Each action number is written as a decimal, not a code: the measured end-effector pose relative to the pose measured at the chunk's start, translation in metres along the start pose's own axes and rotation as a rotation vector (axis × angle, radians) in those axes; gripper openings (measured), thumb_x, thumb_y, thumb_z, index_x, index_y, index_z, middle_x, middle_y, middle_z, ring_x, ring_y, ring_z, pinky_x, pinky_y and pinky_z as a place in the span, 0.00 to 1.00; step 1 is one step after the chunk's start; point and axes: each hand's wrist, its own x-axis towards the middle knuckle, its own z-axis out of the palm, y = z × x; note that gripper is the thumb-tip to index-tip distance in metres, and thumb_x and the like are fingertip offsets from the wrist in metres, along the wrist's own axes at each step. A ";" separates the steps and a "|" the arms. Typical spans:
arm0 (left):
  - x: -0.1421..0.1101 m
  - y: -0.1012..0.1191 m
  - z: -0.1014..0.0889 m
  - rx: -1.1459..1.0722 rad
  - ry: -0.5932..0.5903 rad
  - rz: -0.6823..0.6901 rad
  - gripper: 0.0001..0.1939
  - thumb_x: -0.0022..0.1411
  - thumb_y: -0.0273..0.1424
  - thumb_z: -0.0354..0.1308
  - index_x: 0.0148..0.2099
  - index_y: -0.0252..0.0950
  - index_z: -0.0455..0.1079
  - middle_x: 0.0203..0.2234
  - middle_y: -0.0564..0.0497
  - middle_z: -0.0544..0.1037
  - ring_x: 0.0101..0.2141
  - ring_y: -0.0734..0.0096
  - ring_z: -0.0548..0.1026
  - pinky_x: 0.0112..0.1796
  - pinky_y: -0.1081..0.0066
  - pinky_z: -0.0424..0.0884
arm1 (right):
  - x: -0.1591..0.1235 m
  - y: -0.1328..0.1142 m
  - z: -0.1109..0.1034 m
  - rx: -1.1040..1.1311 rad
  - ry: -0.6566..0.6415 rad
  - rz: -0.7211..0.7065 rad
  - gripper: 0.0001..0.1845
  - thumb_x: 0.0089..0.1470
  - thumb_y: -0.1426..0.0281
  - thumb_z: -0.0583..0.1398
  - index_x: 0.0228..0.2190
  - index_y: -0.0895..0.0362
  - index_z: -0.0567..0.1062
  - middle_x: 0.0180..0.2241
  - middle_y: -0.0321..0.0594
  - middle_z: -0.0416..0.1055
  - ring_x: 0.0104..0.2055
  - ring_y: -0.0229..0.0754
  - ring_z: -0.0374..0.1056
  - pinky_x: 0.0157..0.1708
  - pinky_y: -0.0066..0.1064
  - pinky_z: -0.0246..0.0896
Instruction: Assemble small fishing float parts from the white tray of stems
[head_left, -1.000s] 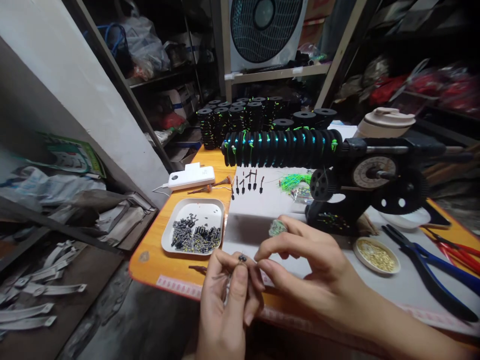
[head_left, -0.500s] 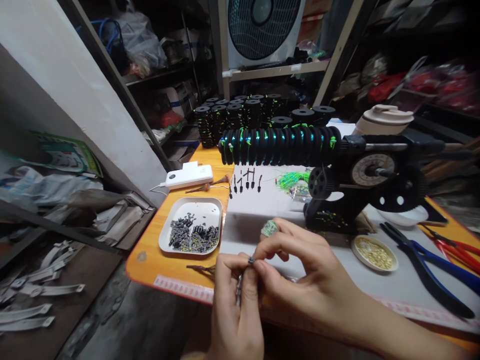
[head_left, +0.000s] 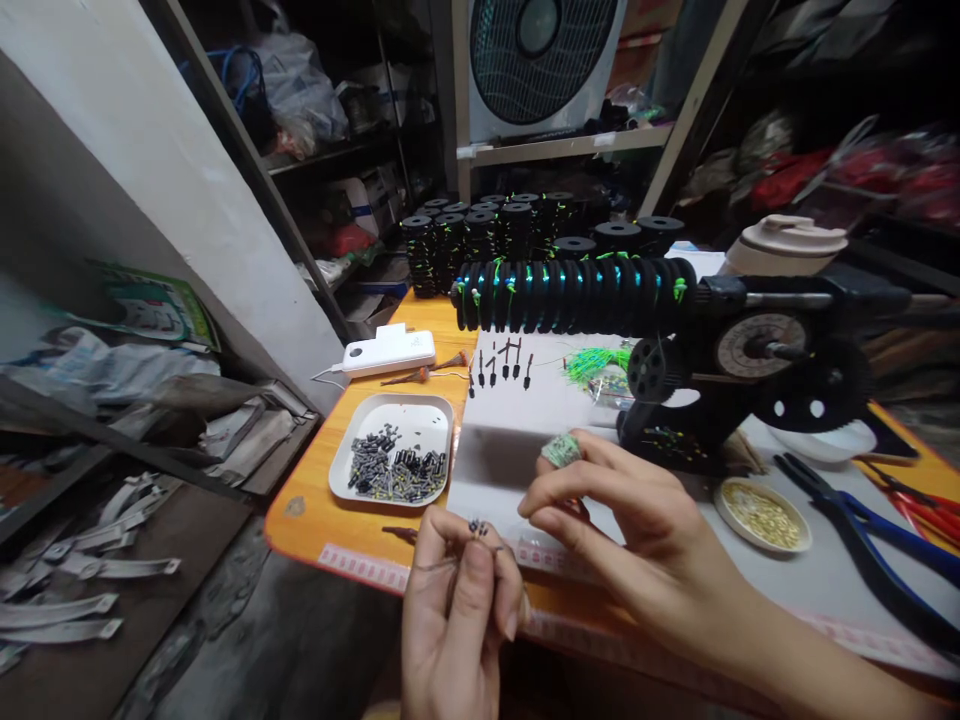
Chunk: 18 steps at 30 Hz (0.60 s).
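Observation:
My left hand (head_left: 461,610) is closed, with the thumb pressed against the bent index finger. Several tiny dark pieces (head_left: 478,528) with pale tips stick up from that pinch; their exact kind is too small to tell. To the right, a short gap away, is my right hand (head_left: 622,520). Its thumb and index fingertips come together, and whatever may be between them is hidden. A green wrap (head_left: 561,450) covers another fingertip of this hand. Left of the hands, a white tray (head_left: 337,470) holds many small black and grey tubular pieces with some yellow ends.
A black winding machine (head_left: 667,370) carries a ridged black spool (head_left: 570,295) with green and blue bits. Behind it stand several black spools (head_left: 480,235). At right are a dish (head_left: 795,545) of gold pieces, blue-handled pliers (head_left: 847,520) and red-handled pliers (head_left: 926,510). A white charger (head_left: 390,352) lies at left.
My right hand has separated from my left and moved slightly right. The left hand has shifted left, and the dark pieces in its pinch now show more. The view has shifted a little.

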 end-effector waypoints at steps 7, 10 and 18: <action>0.001 -0.002 -0.001 -0.040 -0.012 -0.019 0.10 0.65 0.36 0.62 0.33 0.40 0.66 0.17 0.59 0.64 0.19 0.78 0.57 0.24 0.76 0.57 | -0.004 -0.003 -0.001 0.019 -0.018 0.047 0.09 0.63 0.75 0.58 0.33 0.49 0.73 0.29 0.29 0.72 0.33 0.36 0.65 0.35 0.26 0.61; 0.001 -0.002 -0.001 -0.052 -0.005 -0.021 0.11 0.65 0.36 0.63 0.33 0.40 0.65 0.17 0.59 0.64 0.20 0.79 0.57 0.24 0.77 0.57 | -0.004 -0.002 -0.001 0.002 -0.022 0.049 0.09 0.64 0.74 0.59 0.33 0.48 0.73 0.28 0.25 0.72 0.33 0.35 0.66 0.46 0.28 0.62; 0.001 -0.002 0.001 -0.063 0.035 -0.024 0.12 0.63 0.36 0.65 0.32 0.40 0.66 0.16 0.59 0.65 0.19 0.79 0.60 0.23 0.77 0.58 | -0.003 0.000 0.001 -0.010 0.019 0.070 0.07 0.64 0.71 0.60 0.33 0.47 0.73 0.28 0.24 0.72 0.34 0.35 0.68 0.52 0.30 0.61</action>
